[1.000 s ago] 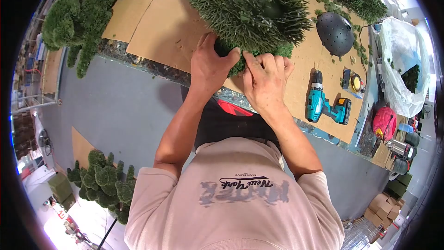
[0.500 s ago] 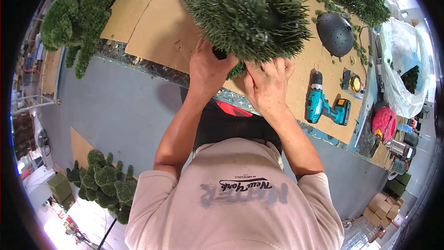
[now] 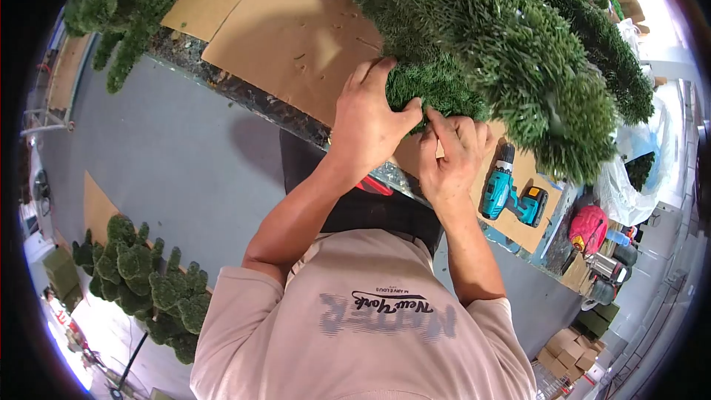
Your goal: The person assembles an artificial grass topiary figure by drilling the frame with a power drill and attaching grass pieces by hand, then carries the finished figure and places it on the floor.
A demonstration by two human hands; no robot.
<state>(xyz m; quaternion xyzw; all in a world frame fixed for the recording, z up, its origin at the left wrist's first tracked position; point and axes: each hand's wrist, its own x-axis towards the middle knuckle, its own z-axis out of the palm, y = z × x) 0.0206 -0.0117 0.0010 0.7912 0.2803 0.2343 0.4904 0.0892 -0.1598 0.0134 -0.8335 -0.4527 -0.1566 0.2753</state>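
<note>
A large piece of artificial greenery [image 3: 511, 52], dense with dark green needle-like leaves, stretches from the top middle of the view down to the right. Under its near side is a shorter, brighter green part [image 3: 437, 83]. My left hand [image 3: 370, 115] is closed on the left edge of this part, its thumb at the front. Close beside it, my right hand [image 3: 455, 152] pinches the front edge with curled fingers. The thumb of my left hand and the index finger of my right nearly meet. What lies beneath the fingertips is hidden by the leaves.
A teal cordless drill [image 3: 511, 192] lies on the cardboard-covered table [image 3: 274, 44] to the right. Clear plastic bag [image 3: 629, 192] and pink item [image 3: 589, 230] are farther right. More greenery stands at the upper left [image 3: 133, 0] and lower left [image 3: 141, 274].
The greenery has swung to the right and now lies lengthwise, covering the black perforated dome and the small yellow-and-black item. Both hands have shifted slightly right with it. The view has tilted a little.
</note>
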